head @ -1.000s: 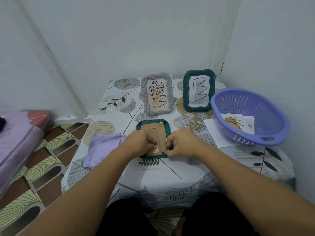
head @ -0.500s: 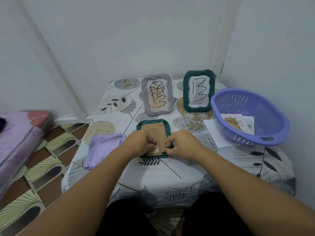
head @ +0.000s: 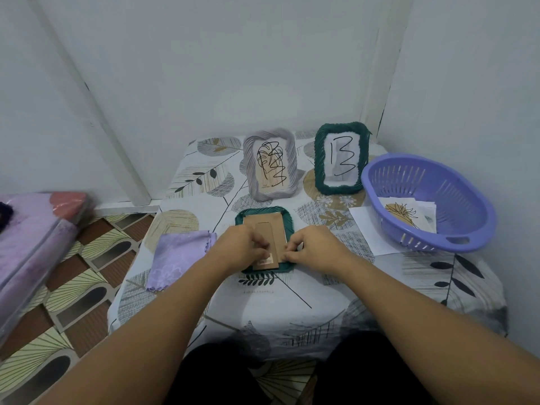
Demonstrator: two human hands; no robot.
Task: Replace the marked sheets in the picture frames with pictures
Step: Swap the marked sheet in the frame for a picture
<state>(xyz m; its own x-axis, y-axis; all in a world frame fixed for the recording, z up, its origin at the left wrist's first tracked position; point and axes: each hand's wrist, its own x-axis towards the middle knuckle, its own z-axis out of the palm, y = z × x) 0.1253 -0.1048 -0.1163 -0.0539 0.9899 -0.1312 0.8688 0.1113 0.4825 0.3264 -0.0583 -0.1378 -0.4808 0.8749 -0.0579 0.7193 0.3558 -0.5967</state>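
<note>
Both hands sit at the face-down green frame [head: 264, 238] in the tabletop [head: 292, 302] centre, the left hand [head: 241, 249] on its left edge, the right hand [head: 314, 249] on its right. Bare cloth lies open in front of them. Behind, the grey frame [head: 271, 166] and the upright green frame [head: 340, 159] stand side by side, a narrow gap between. The purple basket [head: 455, 229] blocks the right side; the purple cloth [head: 178, 258] lies flat at left. Walls close in behind and at right.

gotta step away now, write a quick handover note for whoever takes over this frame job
Left hand and right hand both pinch at the brown back of the green frame lying face down.
The grey frame and standing green frame are upright behind it, scribbled sheets still in.
Pictures wait in the purple basket.
Done: nothing swapped that I can see.
Left: open this back, swap all three.
</note>
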